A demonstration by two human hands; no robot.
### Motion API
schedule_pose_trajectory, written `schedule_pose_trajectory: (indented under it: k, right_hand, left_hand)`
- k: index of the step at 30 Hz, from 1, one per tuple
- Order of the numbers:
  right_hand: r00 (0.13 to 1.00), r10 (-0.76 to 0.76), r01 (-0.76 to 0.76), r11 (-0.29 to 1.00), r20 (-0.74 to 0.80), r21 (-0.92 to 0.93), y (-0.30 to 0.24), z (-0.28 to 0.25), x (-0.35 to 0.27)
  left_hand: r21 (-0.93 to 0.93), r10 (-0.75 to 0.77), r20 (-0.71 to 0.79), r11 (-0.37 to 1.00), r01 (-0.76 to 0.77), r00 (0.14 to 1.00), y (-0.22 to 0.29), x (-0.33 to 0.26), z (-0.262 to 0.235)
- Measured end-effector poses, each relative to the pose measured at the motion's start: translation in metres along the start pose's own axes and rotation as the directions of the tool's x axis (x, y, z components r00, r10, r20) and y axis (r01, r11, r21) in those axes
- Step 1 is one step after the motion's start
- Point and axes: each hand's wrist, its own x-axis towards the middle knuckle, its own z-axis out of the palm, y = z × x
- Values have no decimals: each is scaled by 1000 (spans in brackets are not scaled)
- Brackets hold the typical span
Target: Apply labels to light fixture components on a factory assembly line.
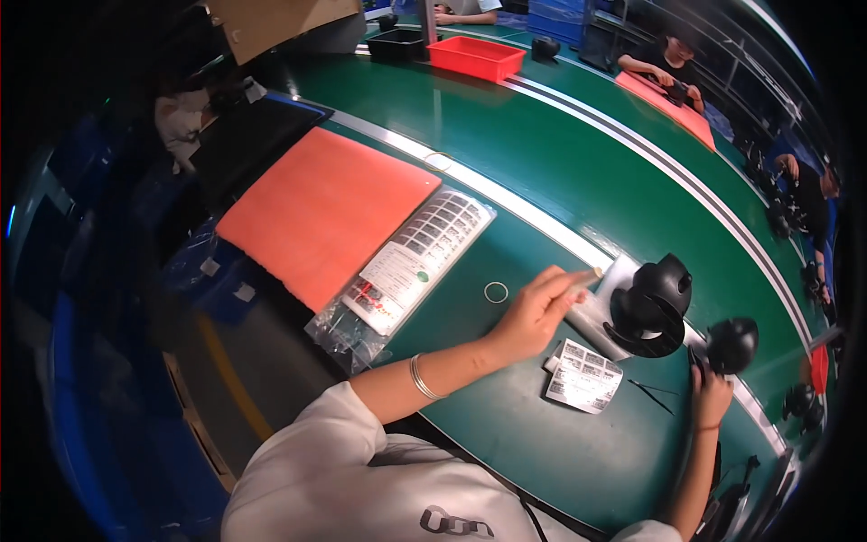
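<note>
My left hand (pixel 533 316) is raised over the bench, its fingers drawn together. A small beige tip (pixel 591 277) shows at the fingertips; whether it is a held piece or a finger cover I cannot make out. Just right of it, a black rounded housing with a curved rim (pixel 652 307) rests by a pale padded roll (pixel 598 325). My right hand (pixel 713 397) is closed at the lower end of a black dome-shaped part (pixel 731 345); its fingers are partly hidden. Between the hands lies a curling sheet of printed labels (pixel 585 378), with black tweezers (pixel 652 396) beside it.
An orange foam mat (pixel 330 212) and bagged label sheets (pixel 420 257) lie to the left. A pale ring (pixel 496 292) is on the green bench (pixel 506 443). Across the green belt (pixel 542 154) stand a red bin (pixel 477 59) and a black bin (pixel 396 45). Other people work along the far side.
</note>
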Motion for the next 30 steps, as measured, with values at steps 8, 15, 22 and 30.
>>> schedule_pose_trajectory:
  k: [8, 15, 22, 30]
  right_hand:
    - [966, 127, -9, 887, -225, 461, -75, -107, -72]
    - [990, -140, 68, 330, -23, 941, -195, -151, -65]
    - [994, -82, 89, 238, -71, 967, -207, -125, -81]
    - [983, -136, 151, 243, -120, 958, -214, -124, -86]
  left_hand:
    - [-238, -147, 411, 935, 261, 900, 45, -42, 21]
    - [-343, -420, 518, 696, 630, 745, 59, -79, 43]
    - [-285, -440, 373, 784, 552, 817, 42, -109, 52]
    - [-138, -447, 340, 847, 514, 827, 35, -119, 47]
